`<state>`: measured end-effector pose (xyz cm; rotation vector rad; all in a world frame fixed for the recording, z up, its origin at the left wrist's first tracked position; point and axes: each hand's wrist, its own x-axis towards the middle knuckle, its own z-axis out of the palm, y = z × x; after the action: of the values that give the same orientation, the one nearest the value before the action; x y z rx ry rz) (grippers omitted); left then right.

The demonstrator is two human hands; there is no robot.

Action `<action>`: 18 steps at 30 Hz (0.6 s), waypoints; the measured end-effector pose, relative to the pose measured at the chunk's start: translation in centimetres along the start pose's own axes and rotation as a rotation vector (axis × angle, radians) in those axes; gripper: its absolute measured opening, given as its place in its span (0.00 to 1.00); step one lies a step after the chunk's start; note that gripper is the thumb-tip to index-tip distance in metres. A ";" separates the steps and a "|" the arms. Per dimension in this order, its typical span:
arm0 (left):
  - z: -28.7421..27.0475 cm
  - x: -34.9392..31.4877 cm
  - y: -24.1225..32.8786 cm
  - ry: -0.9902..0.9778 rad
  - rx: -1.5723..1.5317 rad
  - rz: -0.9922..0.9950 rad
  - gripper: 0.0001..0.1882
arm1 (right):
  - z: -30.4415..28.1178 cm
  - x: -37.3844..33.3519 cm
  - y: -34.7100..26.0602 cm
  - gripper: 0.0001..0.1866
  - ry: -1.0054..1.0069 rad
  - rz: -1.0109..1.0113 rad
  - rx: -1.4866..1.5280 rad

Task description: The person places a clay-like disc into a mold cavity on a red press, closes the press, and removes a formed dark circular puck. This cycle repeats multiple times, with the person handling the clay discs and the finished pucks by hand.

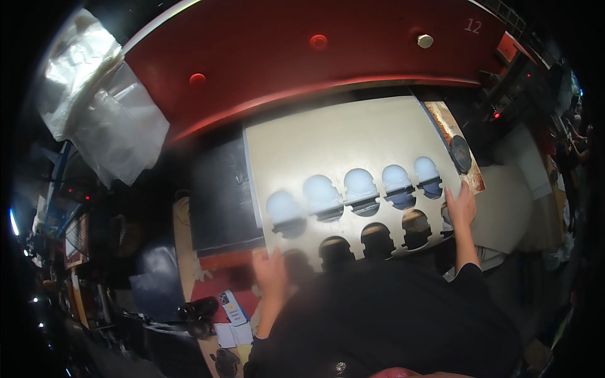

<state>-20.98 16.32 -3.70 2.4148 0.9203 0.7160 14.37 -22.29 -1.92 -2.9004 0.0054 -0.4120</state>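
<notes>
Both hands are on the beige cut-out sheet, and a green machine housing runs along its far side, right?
Not quite: the head view shows a red machine housing, not green. Both the left hand and right hand do rest on the beige sheet with arched cut-outs.

We see a pale beige sheet [340,142] lying flat, tilted slightly, with 2 rows of arched cut-outs along its near edge, 5 upper ones glowing blue-white.
</notes>
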 end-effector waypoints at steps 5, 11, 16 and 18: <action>-2.6 0.1 0.6 -0.043 0.109 0.100 0.22 | 0.4 0.3 0.6 0.34 -0.030 0.054 -0.089; -1.1 7.9 3.8 -0.244 0.057 -0.414 0.31 | 1.0 5.3 -3.4 0.35 -0.214 0.097 0.058; -0.3 7.7 5.4 -0.214 0.249 -0.377 0.30 | 0.8 4.5 -3.5 0.39 -0.134 0.099 0.005; -0.7 6.7 5.1 -0.217 0.301 -0.323 0.30 | 0.7 3.8 -2.9 0.38 -0.114 0.114 0.013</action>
<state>-14.74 17.83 1.79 2.4427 1.3618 0.2043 18.19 -19.45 -0.96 -2.8881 0.1487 -0.2259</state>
